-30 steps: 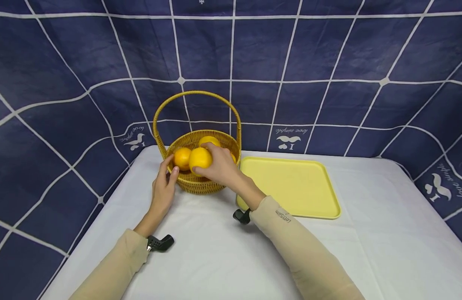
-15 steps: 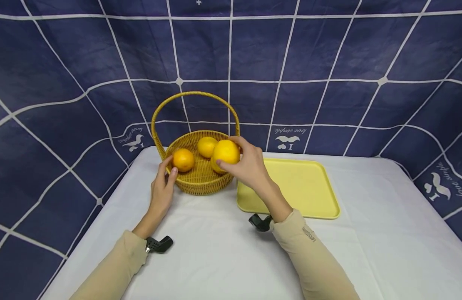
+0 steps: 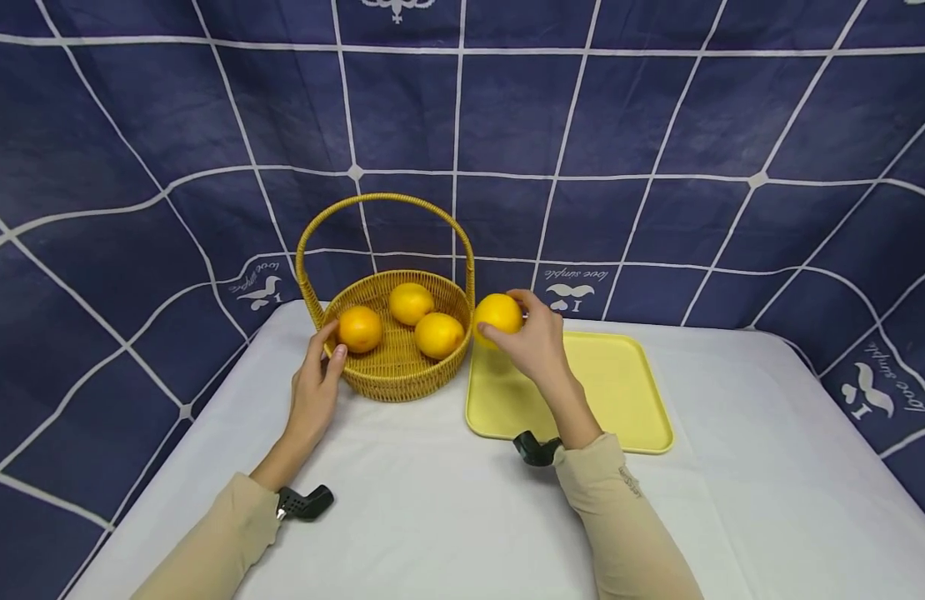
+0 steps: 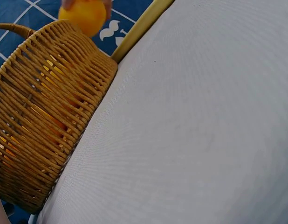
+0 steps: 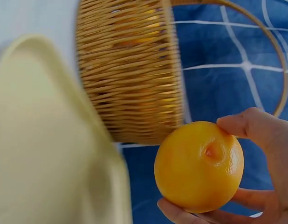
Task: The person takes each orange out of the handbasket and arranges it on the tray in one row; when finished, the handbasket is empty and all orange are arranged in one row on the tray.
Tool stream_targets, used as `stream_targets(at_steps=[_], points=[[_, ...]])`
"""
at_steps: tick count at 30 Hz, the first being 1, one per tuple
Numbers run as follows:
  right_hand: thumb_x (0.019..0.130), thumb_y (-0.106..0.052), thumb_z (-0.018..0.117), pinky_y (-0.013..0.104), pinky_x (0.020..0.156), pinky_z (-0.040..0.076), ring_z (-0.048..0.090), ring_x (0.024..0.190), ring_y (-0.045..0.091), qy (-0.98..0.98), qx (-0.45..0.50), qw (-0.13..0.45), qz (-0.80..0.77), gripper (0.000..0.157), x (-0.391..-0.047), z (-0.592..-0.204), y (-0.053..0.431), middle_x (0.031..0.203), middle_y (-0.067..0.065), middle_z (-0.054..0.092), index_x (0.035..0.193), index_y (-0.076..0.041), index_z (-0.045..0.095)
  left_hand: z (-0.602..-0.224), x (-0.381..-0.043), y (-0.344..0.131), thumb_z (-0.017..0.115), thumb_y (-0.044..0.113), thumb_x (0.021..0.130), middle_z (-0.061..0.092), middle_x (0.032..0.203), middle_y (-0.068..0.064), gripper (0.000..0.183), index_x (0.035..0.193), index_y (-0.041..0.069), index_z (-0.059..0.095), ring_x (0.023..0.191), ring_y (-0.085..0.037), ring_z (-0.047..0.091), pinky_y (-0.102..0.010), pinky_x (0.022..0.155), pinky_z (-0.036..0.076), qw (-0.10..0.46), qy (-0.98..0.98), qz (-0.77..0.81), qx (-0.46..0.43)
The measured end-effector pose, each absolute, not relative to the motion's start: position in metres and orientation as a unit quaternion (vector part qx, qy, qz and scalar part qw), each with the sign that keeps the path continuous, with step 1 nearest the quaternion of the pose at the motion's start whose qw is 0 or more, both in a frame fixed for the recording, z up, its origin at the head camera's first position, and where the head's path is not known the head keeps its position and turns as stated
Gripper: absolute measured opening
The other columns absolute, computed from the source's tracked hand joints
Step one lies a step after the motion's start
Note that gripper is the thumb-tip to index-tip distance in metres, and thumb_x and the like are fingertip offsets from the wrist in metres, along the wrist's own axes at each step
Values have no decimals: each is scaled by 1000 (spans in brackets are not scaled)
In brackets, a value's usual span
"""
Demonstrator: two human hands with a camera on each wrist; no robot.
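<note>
In the head view my right hand [image 3: 536, 340] grips an orange [image 3: 498, 317] between thumb and fingers, above the left back part of the yellow tray [image 3: 612, 392]. The right wrist view shows this orange [image 5: 195, 168] close up, with a dimple in its skin. My left hand [image 3: 313, 387] holds the left rim of a wicker basket [image 3: 398, 387] with a tall arched handle. Inside the basket lie an orange fruit [image 3: 360, 329] near the left fingers and two yellower, slightly oval fruits, one at the back [image 3: 412, 303] and one at the right [image 3: 438, 335].
Both basket and tray stand on a white-covered table [image 3: 432, 500], the tray right beside the basket. A dark blue cloth with white lines [image 3: 537, 125] hangs behind and at both sides. A small black camera is worn at each wrist.
My right hand has lifted the orange out of the basket and carried it right, past the rim to over the tray. The left hand has stayed at the basket's rim.
</note>
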State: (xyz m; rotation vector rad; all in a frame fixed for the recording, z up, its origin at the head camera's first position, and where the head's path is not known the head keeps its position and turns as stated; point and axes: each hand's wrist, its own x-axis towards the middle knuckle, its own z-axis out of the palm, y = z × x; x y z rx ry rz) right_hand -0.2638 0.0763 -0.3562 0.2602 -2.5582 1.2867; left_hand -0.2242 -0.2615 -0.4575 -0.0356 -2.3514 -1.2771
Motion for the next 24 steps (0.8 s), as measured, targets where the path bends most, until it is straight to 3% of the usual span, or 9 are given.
stream_targets(at_steps=[10,18,24], points=[[86,-37,86,45,96,59,66,110,35,-901,71,76,421,70,-280,-404,70,132,21,69,141,-2,60,-458,-223,-263,45,44,113,38,170,-3,53,163,27,38,156,-31,37,-60,124,36,227,-853,-469,-12],[88,-45,82,57,115,45,50,137,45,-909,55,36,411,90,-279,-393,72,146,23,61,158,-7,41,-457,-223,-263,47,41,113,39,169,-4,52,162,25,41,155,-32,38,-60,124,36,236,-846,-477,-15],[93,-50,75,55,120,41,49,141,43,-901,41,50,428,81,-277,-388,74,150,21,58,156,-8,45,-457,-224,-263,47,40,113,42,168,-4,51,161,24,42,152,-33,43,-57,122,39,242,-847,-473,-17]])
